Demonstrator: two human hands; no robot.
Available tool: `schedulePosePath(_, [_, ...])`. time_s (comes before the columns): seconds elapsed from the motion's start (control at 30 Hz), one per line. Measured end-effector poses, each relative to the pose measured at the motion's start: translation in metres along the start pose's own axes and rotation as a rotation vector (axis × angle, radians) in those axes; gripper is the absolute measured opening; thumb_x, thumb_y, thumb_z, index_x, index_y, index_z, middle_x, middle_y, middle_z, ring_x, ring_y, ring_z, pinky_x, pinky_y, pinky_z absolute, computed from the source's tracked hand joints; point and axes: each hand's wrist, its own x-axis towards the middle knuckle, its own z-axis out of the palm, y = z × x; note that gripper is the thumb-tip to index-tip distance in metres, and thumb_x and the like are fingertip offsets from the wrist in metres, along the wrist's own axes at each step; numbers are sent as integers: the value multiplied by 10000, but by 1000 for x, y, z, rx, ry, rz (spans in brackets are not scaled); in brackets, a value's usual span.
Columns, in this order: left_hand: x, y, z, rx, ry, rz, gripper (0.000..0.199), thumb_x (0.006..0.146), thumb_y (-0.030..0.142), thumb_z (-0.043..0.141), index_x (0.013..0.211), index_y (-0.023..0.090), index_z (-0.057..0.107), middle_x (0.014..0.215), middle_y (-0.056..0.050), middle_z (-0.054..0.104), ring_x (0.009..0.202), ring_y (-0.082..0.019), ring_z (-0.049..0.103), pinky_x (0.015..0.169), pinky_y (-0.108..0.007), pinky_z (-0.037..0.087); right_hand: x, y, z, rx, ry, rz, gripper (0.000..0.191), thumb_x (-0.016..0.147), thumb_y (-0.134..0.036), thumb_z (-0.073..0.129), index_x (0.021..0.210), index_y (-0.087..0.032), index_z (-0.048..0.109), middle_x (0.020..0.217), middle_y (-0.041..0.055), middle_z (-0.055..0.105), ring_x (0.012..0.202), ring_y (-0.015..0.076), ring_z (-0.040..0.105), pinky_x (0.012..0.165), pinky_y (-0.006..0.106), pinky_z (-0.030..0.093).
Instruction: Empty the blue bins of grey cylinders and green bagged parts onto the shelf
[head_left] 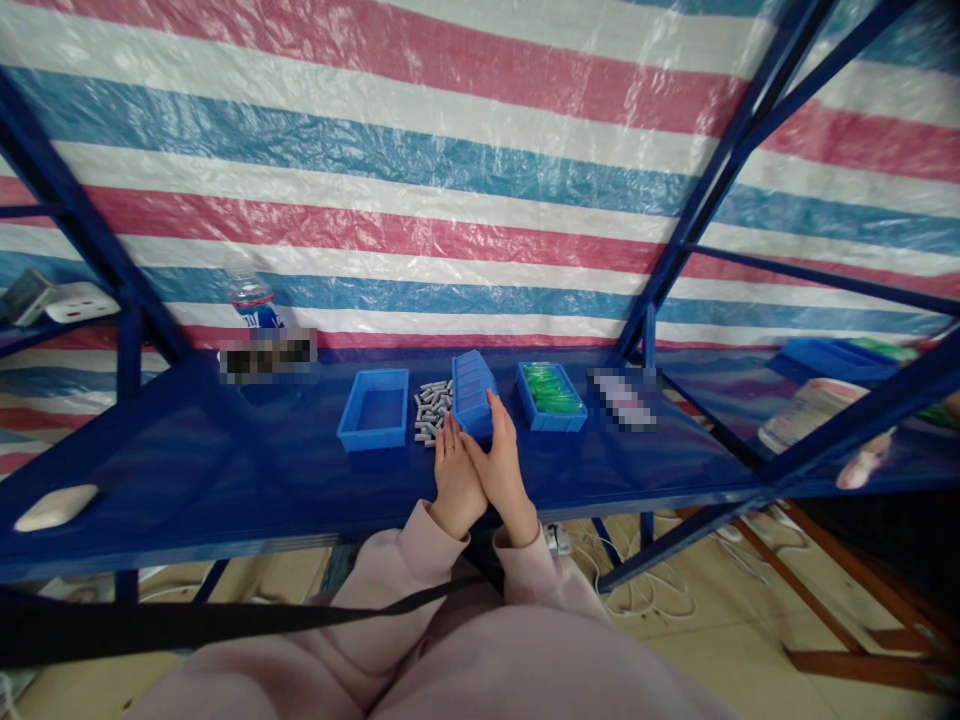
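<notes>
Blue plastic throughout: I see three small bins on a dark blue tabletop (225,470), which is framed by blue metal struts. Behind it hangs a tarpaulin (420,150) striped red, white and blue.

The right hand (501,470) holds the middle bin (472,392), which is tipped up on its side with its ribbed bottom facing me. The right hand's fingers (498,412) lie against the bin's near right edge; the grip is closed on it. The left hand (452,478) sits just beside the right, touching it at the palm. Its fingertips reach towards a pile of small grey cylinders (433,410) lying loose on the tabletop just left of the tipped bin. The left grip looks loosely open; I cannot tell whether it pinches a cylinder.

Left of the pile stands an empty bin (373,410), upright and apart from the cylinders. Right of the tipped bin, a third bin (550,396) holds green pieces, too small to identify.

Further off: a water bottle (251,298) at the back left; a white oval object (56,506) at the near left edge; another blue tray (825,358) and a pale container (806,412) on the neighbouring surface to the right. Both sleeves are pale pink, and a black strap (225,625) crosses the lap.
</notes>
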Motion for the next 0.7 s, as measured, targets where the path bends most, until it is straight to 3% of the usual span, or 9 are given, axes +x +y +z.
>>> schedulePosePath(0.5, [0,2,-6,57,-40,23,539,853,245,414,1292,-62,471,1373,-281,445,1356,-355,326,1123,-508,246,-1,4,1,-94,-20,-36,630,830,-187,515,1427,-241,321,1451,109,356,1378,263,253,1104,520,263])
schedulePosePath(0.7, [-1,1,-1,86,8,32,524,855,235,401,1283,-56,481,1385,-272,436,1369,-331,311,1126,-499,242,-1,6,2,-116,-6,-24,622,836,-191,512,1427,-233,323,1460,118,336,1377,277,238,1093,529,271])
